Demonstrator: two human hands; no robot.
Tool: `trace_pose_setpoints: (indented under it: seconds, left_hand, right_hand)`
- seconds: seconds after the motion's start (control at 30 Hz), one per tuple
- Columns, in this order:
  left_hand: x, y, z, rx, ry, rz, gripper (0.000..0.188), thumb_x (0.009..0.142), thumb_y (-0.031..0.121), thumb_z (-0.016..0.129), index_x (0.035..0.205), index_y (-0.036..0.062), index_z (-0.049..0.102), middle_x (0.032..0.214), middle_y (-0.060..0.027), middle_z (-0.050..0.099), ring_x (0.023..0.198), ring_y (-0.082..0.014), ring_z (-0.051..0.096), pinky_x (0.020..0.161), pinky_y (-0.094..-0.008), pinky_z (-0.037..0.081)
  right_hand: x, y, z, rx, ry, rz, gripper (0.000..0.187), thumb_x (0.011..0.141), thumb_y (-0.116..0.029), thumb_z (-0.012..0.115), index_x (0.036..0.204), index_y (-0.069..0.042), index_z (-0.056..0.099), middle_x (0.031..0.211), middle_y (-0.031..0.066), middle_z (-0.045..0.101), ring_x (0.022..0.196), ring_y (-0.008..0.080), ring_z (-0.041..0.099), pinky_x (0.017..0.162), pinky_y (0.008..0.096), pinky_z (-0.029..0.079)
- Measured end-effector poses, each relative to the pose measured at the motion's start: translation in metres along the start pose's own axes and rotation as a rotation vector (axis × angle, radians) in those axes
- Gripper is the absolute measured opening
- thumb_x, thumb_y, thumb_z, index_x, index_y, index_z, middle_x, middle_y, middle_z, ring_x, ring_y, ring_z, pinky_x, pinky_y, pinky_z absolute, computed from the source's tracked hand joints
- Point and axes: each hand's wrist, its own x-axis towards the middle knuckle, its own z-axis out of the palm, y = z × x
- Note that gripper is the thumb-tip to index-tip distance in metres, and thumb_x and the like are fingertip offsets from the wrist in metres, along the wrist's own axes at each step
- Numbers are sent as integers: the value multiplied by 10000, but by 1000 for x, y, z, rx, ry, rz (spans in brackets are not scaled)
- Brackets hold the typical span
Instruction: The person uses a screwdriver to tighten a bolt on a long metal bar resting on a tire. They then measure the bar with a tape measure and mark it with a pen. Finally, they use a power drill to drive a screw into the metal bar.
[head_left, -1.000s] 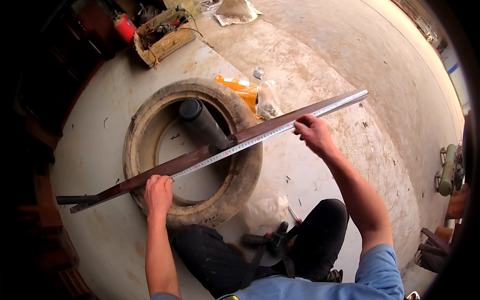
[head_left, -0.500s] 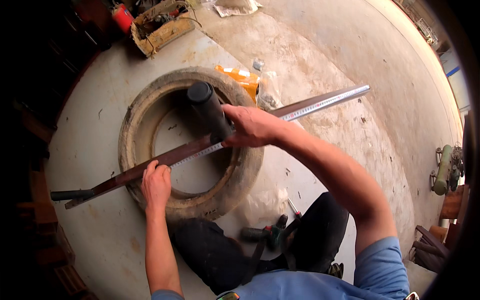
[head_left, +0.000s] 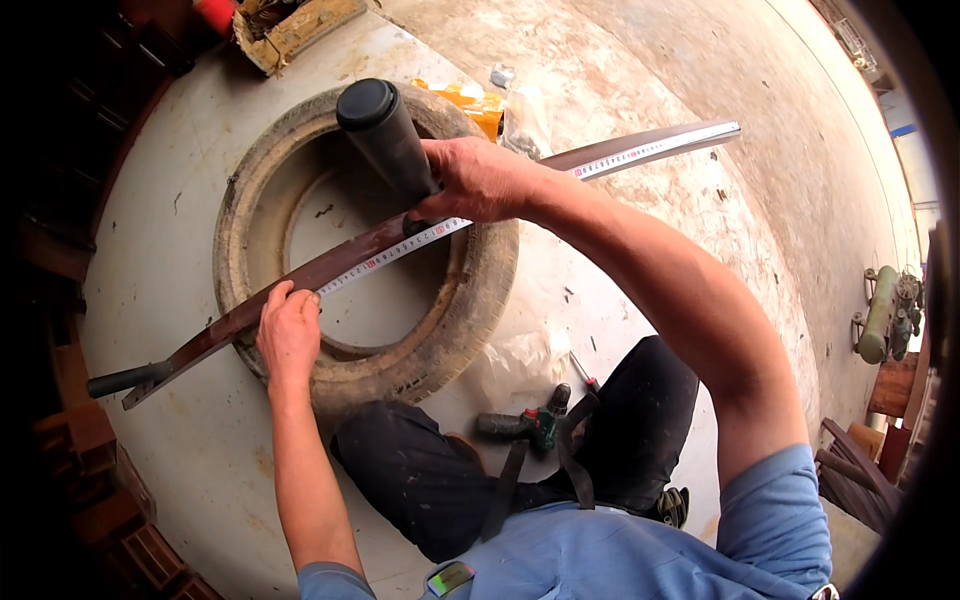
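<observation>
A long brown metal bar lies slantwise across a worn tyre. Along its near edge runs a white measuring tape. My left hand is closed, its fingertips pinching the tape's left part at the bar's edge. A thick black cylindrical post stands up from the bar above the tyre's opening. Against the post's lower part, my right hand is closed around it, with the thumb near its base. The palm covers a stretch of tape. At the bar's left end sits a thinner black rod.
By my knees lie a cordless drill, a screwdriver and a clear plastic bag. Beyond the tyre are an orange wrapper and another clear bag. A wooden box stands at the far left, a green cylinder far right.
My view has shifted, so the tyre, bar and hands appear higher in the picture. Both hands keep about the same places on the bar and post.
</observation>
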Motion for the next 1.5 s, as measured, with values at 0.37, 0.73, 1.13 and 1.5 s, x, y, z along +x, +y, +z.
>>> trace_pose_setpoints:
  seconds: [0.37,0.73,1.13,1.5]
  left_hand:
    - [1,3,-6,15,-34,-27,246,905,264,576,987,74,709,1249,-116,606,1095,-341,584,882,-444,485]
    - [1,1,-5,-1,-37,-29,253,898,270,584,988,72,713,1248,-123,606,1095,-337,588,886,-436,482]
    - [1,-1,-4,4,-47,-43,249,889,277,599,991,83,717,1269,-111,596,1114,-328,583,894,-435,482]
    - [-8,-4,-15,-35,-46,-46,228,877,264,625,981,84,720,1291,-129,581,1136,-331,575,916,-446,475]
  right_hand:
    - [-3,-6,0,-50,60,52,416,749,-343,773,983,-50,592,877,189,664,904,380,636,793,440,492]
    - [-6,-8,-1,-51,61,63,418,756,-341,773,1009,-61,594,905,189,670,927,382,637,807,434,494]
    - [-6,-5,2,-46,68,104,453,752,-353,764,1026,-38,589,931,208,668,953,385,634,824,439,490]
    - [-62,-15,-11,199,275,217,520,838,-360,718,1143,43,596,926,164,668,871,229,643,795,347,518]
